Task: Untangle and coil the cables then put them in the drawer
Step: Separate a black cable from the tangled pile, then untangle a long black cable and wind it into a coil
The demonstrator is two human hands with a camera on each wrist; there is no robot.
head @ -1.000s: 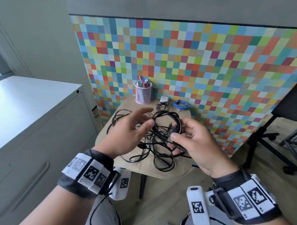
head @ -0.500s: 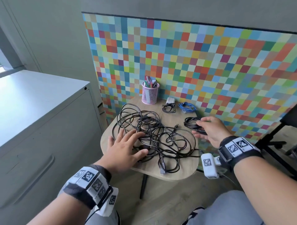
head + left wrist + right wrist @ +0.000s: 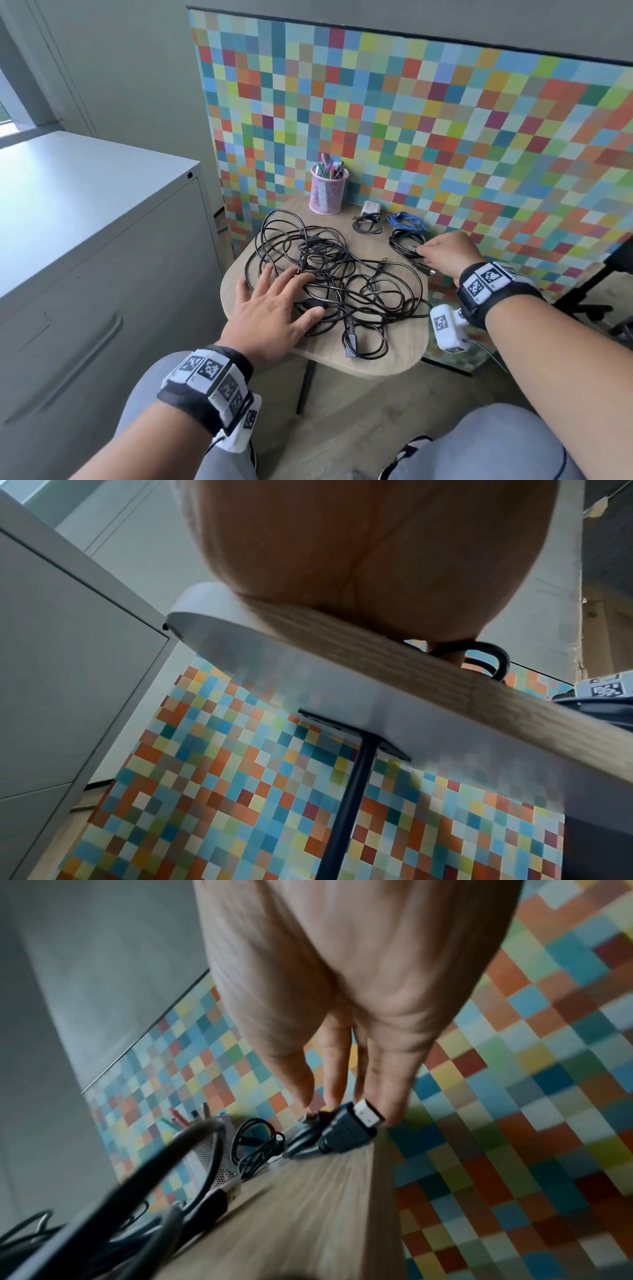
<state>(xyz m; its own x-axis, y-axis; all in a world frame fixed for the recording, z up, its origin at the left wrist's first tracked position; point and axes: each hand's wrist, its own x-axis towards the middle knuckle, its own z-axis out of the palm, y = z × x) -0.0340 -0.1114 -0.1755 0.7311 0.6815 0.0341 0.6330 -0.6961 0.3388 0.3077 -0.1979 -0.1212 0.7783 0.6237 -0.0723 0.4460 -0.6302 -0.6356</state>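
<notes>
Head view: right hand (image 3: 445,258) has set a coiled black cable (image 3: 406,241) down at centre right, fingertips lightly on it — left hand (image 3: 274,308) lies flat, fingers spread, on the tangled black cables (image 3: 342,281).

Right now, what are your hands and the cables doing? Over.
Left hand flat on tangled cables. Right hand at coiled black cable. Cabinet drawer closed.

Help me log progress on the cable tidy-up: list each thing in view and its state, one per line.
tangled black cables: still knotted, spread on the table.
black coil: coiled, lying on the table at the fingertips of the right hand.
blue cable: bundled.
small black cable: coiled beside a white adapter.
left hand: flat, fingers spread, resting on the tangle.
cabinet drawer: closed.
pen cup: upright, holding pens.
</notes>
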